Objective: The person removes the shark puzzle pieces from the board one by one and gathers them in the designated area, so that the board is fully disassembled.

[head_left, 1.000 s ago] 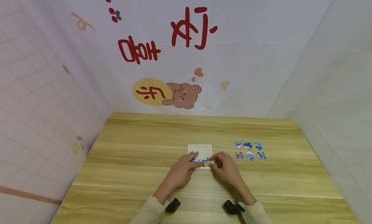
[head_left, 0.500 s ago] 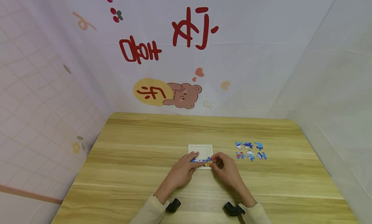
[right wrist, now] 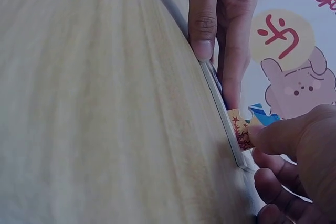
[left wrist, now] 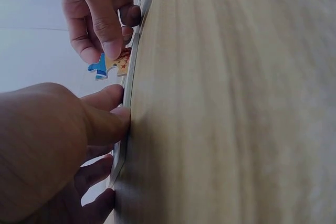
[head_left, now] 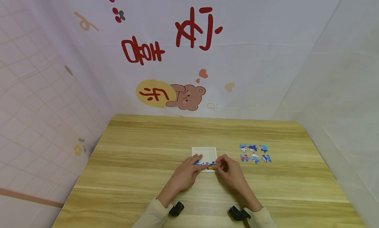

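Note:
A white puzzle tray lies flat on the wooden table, with a few blue pieces set along its near edge. My left hand rests on the tray's near left part, thumb against the rim and fingers laid straight over it. My right hand pinches an orange-and-blue puzzle piece between thumb and forefinger at the tray's near right corner. The same puzzle piece stands tilted just above the rim, and the right wrist view shows the piece touching that edge.
Several loose blue puzzle pieces lie in two rows on the table to the right of the tray. Pale walls enclose the table at the back and on both sides; the back one bears a bear picture.
My right hand has edged slightly left and lower with the piece at the tray's near right corner. The left hand has stayed in place.

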Available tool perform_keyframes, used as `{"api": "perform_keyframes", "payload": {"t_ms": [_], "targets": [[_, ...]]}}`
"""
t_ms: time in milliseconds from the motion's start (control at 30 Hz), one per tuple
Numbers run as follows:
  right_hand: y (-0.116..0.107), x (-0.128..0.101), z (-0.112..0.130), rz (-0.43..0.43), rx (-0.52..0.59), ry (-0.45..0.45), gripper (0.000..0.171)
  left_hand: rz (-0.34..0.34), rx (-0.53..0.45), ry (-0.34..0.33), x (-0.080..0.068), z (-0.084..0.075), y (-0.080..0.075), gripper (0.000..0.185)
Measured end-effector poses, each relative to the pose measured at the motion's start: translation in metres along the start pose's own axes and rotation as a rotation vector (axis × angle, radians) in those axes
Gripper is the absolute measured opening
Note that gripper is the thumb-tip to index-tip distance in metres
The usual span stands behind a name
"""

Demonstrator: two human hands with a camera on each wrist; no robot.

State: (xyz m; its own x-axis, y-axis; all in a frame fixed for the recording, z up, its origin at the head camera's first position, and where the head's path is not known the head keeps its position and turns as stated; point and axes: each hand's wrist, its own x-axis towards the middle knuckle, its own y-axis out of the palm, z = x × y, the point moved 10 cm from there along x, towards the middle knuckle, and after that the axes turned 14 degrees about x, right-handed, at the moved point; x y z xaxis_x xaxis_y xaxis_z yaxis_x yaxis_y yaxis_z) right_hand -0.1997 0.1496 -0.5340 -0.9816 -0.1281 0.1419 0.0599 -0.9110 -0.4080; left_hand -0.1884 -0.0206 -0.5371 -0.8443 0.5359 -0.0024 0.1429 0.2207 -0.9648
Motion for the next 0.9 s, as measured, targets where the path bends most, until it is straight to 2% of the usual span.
{"api": "perform_keyframes", "payload": {"t_ms": [300,433,667,900], "targets": [[-0.002,-0.003,0.007,0.004,0.011,-0.075,0.015,-0.010,-0.002,0.013,-0.002,-0.002,-0.004,0.039],[-0.005,-0.003,0.006,0.000,0.018,-0.048,0.014,-0.009,0.000,0.016,-0.002,-0.002,-0.004,0.040],[-0.021,-0.005,-0.004,-0.033,0.010,0.075,0.008,0.006,0.004,0.011,-0.002,-0.001,-0.003,0.041],[-0.049,-0.006,-0.006,-0.072,-0.013,0.024,0.007,-0.012,0.001,0.017,-0.003,-0.002,-0.004,0.041]]}}
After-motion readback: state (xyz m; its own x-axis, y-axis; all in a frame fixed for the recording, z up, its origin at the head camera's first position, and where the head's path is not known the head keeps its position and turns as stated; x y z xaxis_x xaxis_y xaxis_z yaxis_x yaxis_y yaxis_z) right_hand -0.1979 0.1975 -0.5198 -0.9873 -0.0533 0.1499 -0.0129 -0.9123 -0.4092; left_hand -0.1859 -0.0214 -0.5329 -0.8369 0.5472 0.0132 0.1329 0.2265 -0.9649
